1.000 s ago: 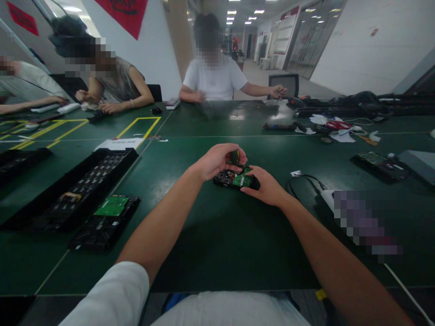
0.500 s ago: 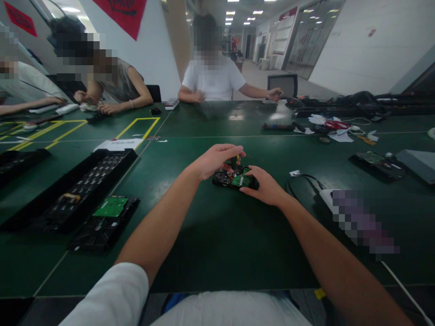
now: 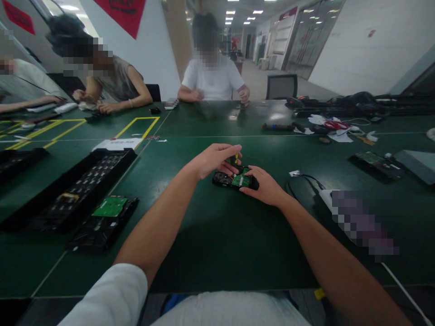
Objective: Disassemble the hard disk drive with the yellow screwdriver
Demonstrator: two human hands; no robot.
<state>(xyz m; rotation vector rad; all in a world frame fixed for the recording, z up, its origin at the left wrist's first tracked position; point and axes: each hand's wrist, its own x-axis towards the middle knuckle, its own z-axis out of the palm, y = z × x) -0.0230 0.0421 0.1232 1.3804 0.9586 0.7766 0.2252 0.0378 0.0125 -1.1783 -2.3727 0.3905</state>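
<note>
A hard drive (image 3: 240, 180) with a green circuit board lies on the green table in front of me. Above it, my left hand (image 3: 220, 159) is closed round a short screwdriver (image 3: 235, 159) with a black and yellow handle, held upright. Its tip is hidden among my fingers and the drive. My right hand (image 3: 263, 184) grips the drive's right end, thumb on the near side and fingers on the far side.
To the left lie another hard drive (image 3: 105, 222) and a long black tray (image 3: 81, 181). On the right are a third drive (image 3: 377, 165), a grey box (image 3: 419, 163) and a white power strip (image 3: 328, 195) with cables. Several people sit across the table (image 3: 190, 154).
My left hand and the screwdriver handle have turned slightly over the drive; my right hand stays put. The person opposite has drawn an outstretched arm in towards the body.
</note>
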